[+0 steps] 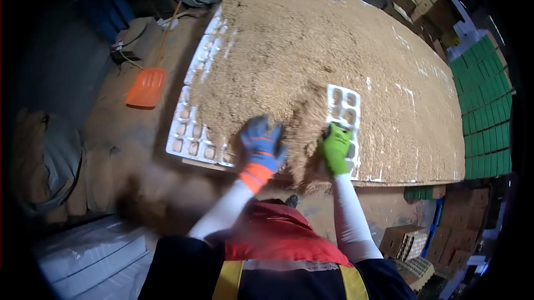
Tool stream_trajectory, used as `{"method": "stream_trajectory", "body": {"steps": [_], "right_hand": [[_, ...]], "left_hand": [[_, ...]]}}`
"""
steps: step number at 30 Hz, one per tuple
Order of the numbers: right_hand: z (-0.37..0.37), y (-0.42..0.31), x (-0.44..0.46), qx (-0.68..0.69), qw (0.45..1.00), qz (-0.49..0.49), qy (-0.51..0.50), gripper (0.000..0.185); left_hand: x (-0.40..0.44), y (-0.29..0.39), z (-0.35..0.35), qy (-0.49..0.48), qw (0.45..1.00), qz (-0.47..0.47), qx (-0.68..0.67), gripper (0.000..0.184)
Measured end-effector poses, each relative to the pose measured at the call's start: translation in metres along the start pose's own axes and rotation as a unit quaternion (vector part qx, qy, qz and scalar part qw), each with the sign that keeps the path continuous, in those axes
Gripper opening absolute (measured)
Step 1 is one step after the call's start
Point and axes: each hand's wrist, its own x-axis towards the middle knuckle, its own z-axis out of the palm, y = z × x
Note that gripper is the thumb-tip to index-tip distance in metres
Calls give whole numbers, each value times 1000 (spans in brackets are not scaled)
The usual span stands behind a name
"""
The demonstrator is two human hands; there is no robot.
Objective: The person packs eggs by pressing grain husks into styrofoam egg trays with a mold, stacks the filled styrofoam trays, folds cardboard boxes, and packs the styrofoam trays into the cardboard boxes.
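Arms (355, 219) reach forward, left hand (261, 143) spread, right hand (336, 150) (green-gloved) on tray (343, 106).

The white tray (343, 107), its cups in two columns, stretches from near to far, right of centre; loose brown chaff (289, 49) spreads widely around it, blurred just to its left.

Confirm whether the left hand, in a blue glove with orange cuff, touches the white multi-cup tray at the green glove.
Apart. The head view shows a clear gap, with loose brown material, between the left hand and the white tray.
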Motion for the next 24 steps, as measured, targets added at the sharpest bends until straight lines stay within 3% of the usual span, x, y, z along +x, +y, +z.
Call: {"method": "stream_trajectory", "body": {"steps": [2, 3, 4, 6, 7, 8, 10, 13, 16, 18, 19, 20, 22, 24], "right_hand": [[-1, -63, 24, 23, 995, -45, -84, 49], [-2, -93, 32, 33, 992, -40, -113, 48], [-2, -121, 37, 42, 988, -36, -141, 46], [18, -166, 29, 59, 987, -136, -64, 43], [25, -193, 22, 47, 984, -167, -43, 40], [30, -220, 17, 34, 980, -197, -21, 38], [40, -262, 11, 55, 967, -247, -16, 35], [-5, -305, -2, 4, 950, -300, -87, 34], [-10, -294, 13, 58, 916, -338, -206, 33], [6, -239, 25, 104, 945, -310, -31, 29], [1, -194, 44, 182, 940, -282, 57, 25], [-18, -142, 68, 162, 953, -255, 37, 27], [-48, -33, 93, 136, 982, -109, 73, 33], [-59, 96, 114, 132, 985, 113, -15, 40]], "left_hand": [[-6, -70, -36, 113, 983, -75, 125, 67], [-3, -100, -63, 52, 967, -223, 109, 73], [-16, -176, -45, 104, 909, -303, 265, 78], [-31, -238, -70, 86, 894, -374, 231, 80], [-55, -335, -26, 148, 924, -350, -45, 75], [-67, -361, -30, 147, 924, -350, -45, 75], [-78, -390, -31, 177, 885, -342, -260, 69], [-90, -389, -22, 176, 770, -328, -519, 62], [-99, -378, -45, 78, 654, -334, -675, 59], [-93, -385, -46, -18, 562, -291, -774, 58], [-70, -337, -77, -48, 642, -365, -673, 59], [-72, -338, -75, -18, 683, -384, -620, 59], [-71, -366, -64, 20, 793, -376, -479, 57], [-59, -396, -60, 19, 902, -340, -265, 55]]}}
